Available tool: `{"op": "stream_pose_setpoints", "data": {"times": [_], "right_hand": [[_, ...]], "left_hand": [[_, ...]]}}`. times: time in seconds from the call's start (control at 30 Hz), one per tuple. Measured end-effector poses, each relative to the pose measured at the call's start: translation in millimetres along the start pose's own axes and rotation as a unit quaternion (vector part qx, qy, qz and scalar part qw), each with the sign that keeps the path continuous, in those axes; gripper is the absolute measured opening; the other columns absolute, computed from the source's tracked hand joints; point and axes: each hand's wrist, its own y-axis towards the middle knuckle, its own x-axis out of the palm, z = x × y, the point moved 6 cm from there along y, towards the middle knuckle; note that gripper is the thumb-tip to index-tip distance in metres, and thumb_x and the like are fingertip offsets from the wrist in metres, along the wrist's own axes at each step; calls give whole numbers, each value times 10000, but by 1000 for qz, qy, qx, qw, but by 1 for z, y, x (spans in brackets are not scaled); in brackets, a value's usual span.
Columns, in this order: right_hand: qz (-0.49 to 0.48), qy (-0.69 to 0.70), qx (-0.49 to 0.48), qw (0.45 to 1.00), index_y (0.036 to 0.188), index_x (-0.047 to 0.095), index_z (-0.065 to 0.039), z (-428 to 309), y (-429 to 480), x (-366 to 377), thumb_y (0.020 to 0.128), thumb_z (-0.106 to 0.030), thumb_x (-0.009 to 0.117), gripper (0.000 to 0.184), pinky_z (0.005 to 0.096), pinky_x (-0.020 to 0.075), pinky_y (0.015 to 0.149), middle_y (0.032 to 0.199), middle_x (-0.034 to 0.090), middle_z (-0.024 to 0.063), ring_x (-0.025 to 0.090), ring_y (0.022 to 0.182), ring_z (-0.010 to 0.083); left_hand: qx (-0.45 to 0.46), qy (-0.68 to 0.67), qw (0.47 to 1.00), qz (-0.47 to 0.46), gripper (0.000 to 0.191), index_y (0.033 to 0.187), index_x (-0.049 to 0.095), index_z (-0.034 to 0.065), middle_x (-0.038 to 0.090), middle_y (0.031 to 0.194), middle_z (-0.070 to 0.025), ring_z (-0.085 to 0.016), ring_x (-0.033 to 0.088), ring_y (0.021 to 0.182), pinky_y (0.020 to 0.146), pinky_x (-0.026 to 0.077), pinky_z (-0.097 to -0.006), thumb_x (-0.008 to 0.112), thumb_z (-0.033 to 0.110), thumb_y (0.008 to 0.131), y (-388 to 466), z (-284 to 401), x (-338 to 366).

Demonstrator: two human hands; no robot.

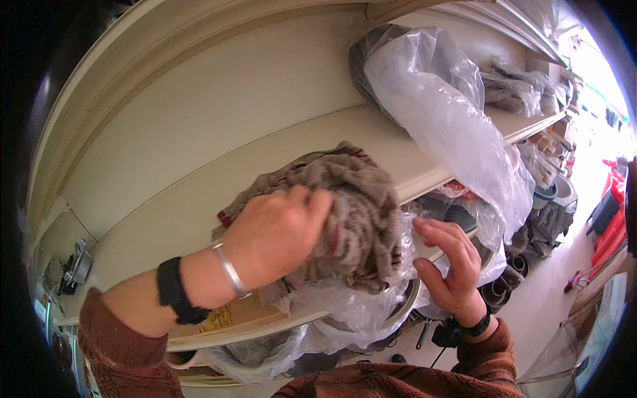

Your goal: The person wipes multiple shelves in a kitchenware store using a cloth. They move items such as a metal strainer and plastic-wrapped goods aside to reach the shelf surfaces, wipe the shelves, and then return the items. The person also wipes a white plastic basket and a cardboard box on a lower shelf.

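A crumpled grey-brown cloth with dark red stripes lies bunched at the front edge of a cream shelf. My left hand is curled over the cloth's near left side, its fingers gripping a fold. Beneath the cloth's near side, clear plastic sheeting spills over the shelf edge. To the right of the bundle is my right hand, fingers bent and spread, with nothing between them. Its fingertips are close to the plastic; whether they touch it I cannot tell.
A large clear plastic bag hangs over the shelf edge at upper right. More bagged textiles lie farther along the shelf. Metal items stand at the shelf's left end. Below on the right are tubs, and red fabric beyond the floor.
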Motion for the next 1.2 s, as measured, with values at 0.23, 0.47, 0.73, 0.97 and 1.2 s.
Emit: {"op": "stream_pose_setpoints", "data": {"times": [0.23,0.47,0.73,0.97,1.2], "right_hand": [[11,20,22,999,1074,582,18,33,-28,-42,718,32,672,368,354,524,705,1048,661,201,646,857,309],[-1,35,11,999,1030,589,20,34,-25,-49,723,51,644,313,342,516,667,978,671,187,641,790,291],[-55,80,-48,994,1009,612,1,11,-26,-22,716,44,663,301,354,529,658,968,676,153,657,761,291],[-75,68,-32,994,1003,627,-9,-4,-36,-2,705,29,676,304,343,530,644,969,677,131,655,766,271],[-88,62,2,994,1037,627,-10,2,-47,-8,721,31,682,324,336,530,649,965,676,133,649,759,272]], "left_hand": [[43,-12,998,53,147,925,511,19,570,754,-162,-315,645,644,593,549,-397,532,108,810,110,49,37],[90,-11,995,46,220,1017,558,63,577,828,-152,-323,644,764,642,543,-420,549,151,815,124,56,37],[-74,32,995,-56,426,1109,575,97,559,1005,-122,-306,597,931,759,515,-390,633,50,689,-45,-1,-19],[-176,62,978,-91,482,1116,576,51,570,1105,-152,-338,582,980,807,499,-390,664,31,642,-152,-40,-55],[-100,73,989,-85,331,962,555,53,539,891,-107,-303,579,808,676,501,-390,652,44,646,-104,-26,-40]]}}
